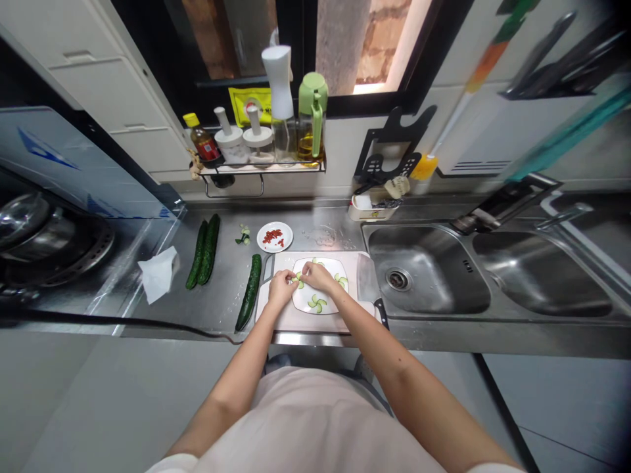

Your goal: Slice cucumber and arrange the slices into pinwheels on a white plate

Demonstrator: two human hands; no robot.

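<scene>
On a white plate [302, 304] lie small pinwheels of thin cucumber slices [317, 303], one at each side. The plate rests on a pale cutting board [290, 323]. My left hand [282, 289] is at the plate's left edge, its fingers pinched at a cucumber slice [299, 281] of the left pinwheel. From the right, my right hand [319, 276] reaches over the plate with fingers pressed together above that pinwheel; its fingertips hide anything in them. A kitchen knife [367, 279] lies along the board's right side, its black handle toward me.
A whole cucumber [248, 292] lies left of the board, with two more cucumbers [210, 248] farther left. Behind are a small dish [267, 245] of red pieces and cucumber scraps [243, 234]. A double sink [428, 269] is on the right, a pot [39, 233] far left.
</scene>
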